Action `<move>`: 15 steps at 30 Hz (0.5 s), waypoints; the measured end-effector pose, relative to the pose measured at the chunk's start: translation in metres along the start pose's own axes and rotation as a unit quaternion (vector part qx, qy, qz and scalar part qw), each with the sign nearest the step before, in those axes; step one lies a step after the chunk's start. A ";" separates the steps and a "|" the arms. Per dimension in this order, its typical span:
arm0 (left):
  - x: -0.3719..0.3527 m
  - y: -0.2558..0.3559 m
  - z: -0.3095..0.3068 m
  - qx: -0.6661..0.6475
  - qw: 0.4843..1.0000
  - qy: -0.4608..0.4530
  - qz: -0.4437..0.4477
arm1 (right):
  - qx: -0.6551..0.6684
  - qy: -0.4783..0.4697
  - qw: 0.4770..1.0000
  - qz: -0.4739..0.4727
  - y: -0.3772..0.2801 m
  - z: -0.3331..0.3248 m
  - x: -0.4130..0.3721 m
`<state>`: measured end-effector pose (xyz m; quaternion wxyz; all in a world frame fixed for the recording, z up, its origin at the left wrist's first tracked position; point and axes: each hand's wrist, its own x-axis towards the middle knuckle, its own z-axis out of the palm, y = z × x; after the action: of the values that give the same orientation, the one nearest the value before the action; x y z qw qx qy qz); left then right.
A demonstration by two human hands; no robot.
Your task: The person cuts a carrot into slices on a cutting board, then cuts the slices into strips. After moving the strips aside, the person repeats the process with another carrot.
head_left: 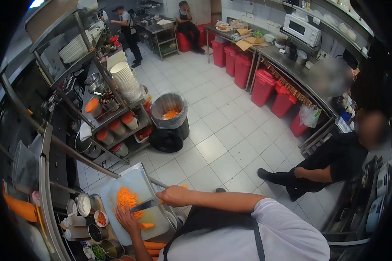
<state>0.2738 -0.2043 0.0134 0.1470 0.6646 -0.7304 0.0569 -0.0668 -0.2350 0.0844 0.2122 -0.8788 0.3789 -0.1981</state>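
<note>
My right hand is closed around the handle of a kitchen knife. Its blade points left across a white cutting board. Beyond the blade lies a heap of cut carrot strips. My left hand rests on the board's left part, fingers stretched out beside the blade tip and touching the near edge of the strips. Whether carrot lies under those fingers is hidden. A carrot piece sits to the right of my left wrist. Whole carrots lie below the board's near edge.
Left of the board stand small containers, including a bowl of chopped red food and squeeze bottles. A lined bin holds orange scraps. A seated person stretches a leg onto the floor at right. Red bins line the counter.
</note>
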 end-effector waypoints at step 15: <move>0.005 -0.012 0.001 0.008 1.000 0.016 -0.002 | 0.087 -0.024 0.993 0.079 0.011 -0.008 -0.031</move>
<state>0.2850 -0.2111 0.0121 0.1536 0.6665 -0.7259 0.0725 -0.0970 -0.2203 0.0789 0.3117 -0.8290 0.4230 -0.1918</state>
